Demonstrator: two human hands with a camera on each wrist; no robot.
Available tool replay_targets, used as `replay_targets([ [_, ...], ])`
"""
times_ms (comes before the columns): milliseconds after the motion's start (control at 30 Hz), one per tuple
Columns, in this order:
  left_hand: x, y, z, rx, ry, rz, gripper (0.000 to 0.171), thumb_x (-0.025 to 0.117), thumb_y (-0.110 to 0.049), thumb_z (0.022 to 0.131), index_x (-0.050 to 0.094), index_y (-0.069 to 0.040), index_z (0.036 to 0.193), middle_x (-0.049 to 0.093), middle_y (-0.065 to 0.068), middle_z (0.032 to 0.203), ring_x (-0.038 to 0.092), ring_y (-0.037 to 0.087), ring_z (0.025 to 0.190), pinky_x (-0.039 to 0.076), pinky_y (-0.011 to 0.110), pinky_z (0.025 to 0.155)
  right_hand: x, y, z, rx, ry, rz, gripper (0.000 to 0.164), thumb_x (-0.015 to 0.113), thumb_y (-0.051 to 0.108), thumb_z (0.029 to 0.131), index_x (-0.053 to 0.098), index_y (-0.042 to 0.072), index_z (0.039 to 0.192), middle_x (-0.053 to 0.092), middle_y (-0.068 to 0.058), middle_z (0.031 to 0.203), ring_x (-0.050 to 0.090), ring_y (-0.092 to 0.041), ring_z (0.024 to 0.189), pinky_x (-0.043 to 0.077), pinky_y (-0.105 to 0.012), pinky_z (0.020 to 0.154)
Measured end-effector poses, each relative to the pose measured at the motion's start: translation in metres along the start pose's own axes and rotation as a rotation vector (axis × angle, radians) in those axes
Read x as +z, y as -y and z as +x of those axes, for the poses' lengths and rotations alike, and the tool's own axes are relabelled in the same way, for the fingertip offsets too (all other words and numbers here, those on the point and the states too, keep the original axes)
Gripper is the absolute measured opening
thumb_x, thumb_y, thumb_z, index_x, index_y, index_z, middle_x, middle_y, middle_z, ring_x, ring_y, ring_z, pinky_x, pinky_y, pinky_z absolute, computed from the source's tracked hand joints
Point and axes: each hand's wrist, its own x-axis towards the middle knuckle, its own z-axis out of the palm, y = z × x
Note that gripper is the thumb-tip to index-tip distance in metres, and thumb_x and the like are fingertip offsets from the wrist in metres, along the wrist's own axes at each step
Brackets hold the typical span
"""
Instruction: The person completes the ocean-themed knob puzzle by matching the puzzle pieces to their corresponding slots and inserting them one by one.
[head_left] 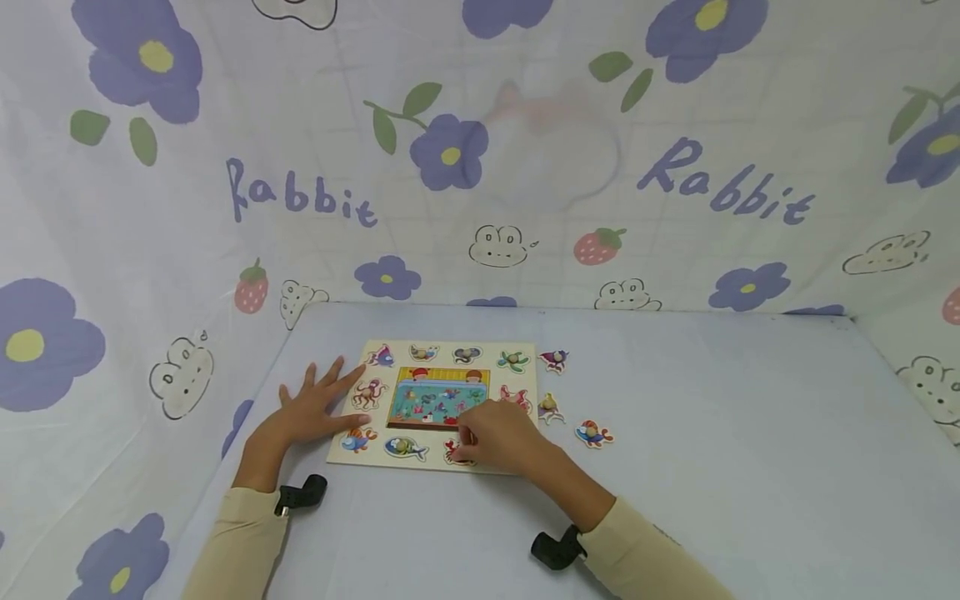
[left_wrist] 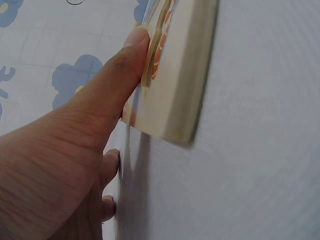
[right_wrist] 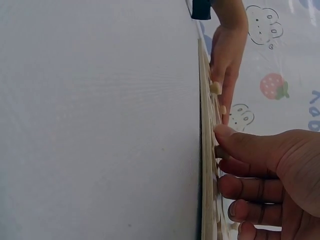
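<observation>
A wooden knob puzzle board (head_left: 337,457) with sea animals lies on the table. My left hand (head_left: 307,414) spreads its fingers at the left edge; in the left wrist view the thumb (left_wrist: 112,72) presses the board's face beside a piece. At the lower edge my right hand (head_left: 498,437) pinches the red crab piece (head_left: 451,450), partly hidden by the fingers. The right wrist view shows the thumb and forefinger at its wooden knob (right_wrist: 220,151), close against the board. An octopus piece (head_left: 368,393) and a long fish piece (head_left: 406,448) sit on the board.
Right of the board lie a purple fish piece (head_left: 555,360), a yellow piece (head_left: 550,407) near the edge, and a colourful fish piece (head_left: 594,433). A printed curtain (head_left: 540,183) hangs behind the white table (head_left: 750,467).
</observation>
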Motion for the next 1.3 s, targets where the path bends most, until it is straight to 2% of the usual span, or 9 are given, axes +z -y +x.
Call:
replay_targets([
  [200,0.000,0.001,-0.002,-0.001,-0.002,0.001,0.098,0.067,-0.069,0.085,0.026,-0.024,0.162,0.007,0.019,0.169,-0.009,0.056,0.149,-0.011,0.084,0.103,0.001,0.004,0.000,-0.001,0.013,-0.010,0.030,0.080,0.043,0.087,0.063,0.023,0.072,0.050,0.013,0.058,0.046,-0.006,0.060,0.034,-0.023,0.056],
  [500,0.002,0.006,-0.002,-0.002,-0.006,-0.001,0.098,0.067,-0.071,0.084,0.027,-0.026,0.162,0.007,0.019,0.169,-0.009,0.057,0.149,-0.012,0.084,0.102,0.008,0.017,0.002,0.008,0.031,-0.206,0.029,0.076,0.044,0.090,0.069,0.018,0.079,0.054,0.008,0.059,0.046,-0.010,0.056,0.034,-0.025,0.053],
  [667,0.004,0.008,-0.001,0.005,-0.004,0.003,0.098,0.066,-0.070,0.085,0.026,-0.025,0.162,0.007,0.019,0.169,-0.009,0.057,0.149,-0.011,0.085,0.102,0.010,0.017,0.000,0.009,0.015,-0.219,0.025,0.076,0.041,0.091,0.071,0.017,0.086,0.061,0.007,0.065,0.049,-0.011,0.058,0.037,-0.026,0.052],
  [900,0.002,0.005,-0.001,0.012,-0.006,-0.004,0.098,0.066,-0.070,0.085,0.026,-0.026,0.162,0.006,0.019,0.169,-0.009,0.058,0.148,-0.011,0.085,0.102,0.011,0.016,-0.001,-0.070,-0.026,-0.264,0.010,0.078,0.029,0.090,0.074,0.021,0.095,0.070,0.007,0.076,0.053,-0.009,0.061,0.040,-0.026,0.052],
  [1033,0.001,0.003,-0.001,0.013,-0.008,-0.007,0.097,0.066,-0.069,0.085,0.026,-0.025,0.162,0.006,0.020,0.169,-0.009,0.058,0.148,-0.011,0.085,0.102,0.010,0.017,-0.001,-0.063,-0.032,-0.287,0.012,0.078,0.030,0.091,0.074,0.020,0.097,0.070,0.006,0.076,0.053,-0.010,0.060,0.042,-0.026,0.052],
  [1167,0.002,0.002,0.000,0.010,-0.002,-0.006,0.097,0.066,-0.069,0.085,0.025,-0.026,0.162,0.006,0.020,0.169,-0.010,0.058,0.148,-0.011,0.084,0.102,0.006,0.017,-0.002,-0.021,-0.011,-0.268,0.021,0.076,0.037,0.092,0.069,0.018,0.087,0.063,0.006,0.066,0.050,-0.009,0.057,0.040,-0.026,0.051],
  [1300,0.002,0.000,0.001,0.012,0.000,-0.008,0.097,0.066,-0.069,0.085,0.025,-0.026,0.162,0.006,0.020,0.169,-0.010,0.057,0.148,-0.012,0.084,0.102,-0.005,0.013,-0.006,0.007,0.012,-0.185,0.034,0.075,0.045,0.091,0.061,0.019,0.074,0.052,0.009,0.058,0.045,-0.008,0.056,0.035,-0.025,0.050],
])
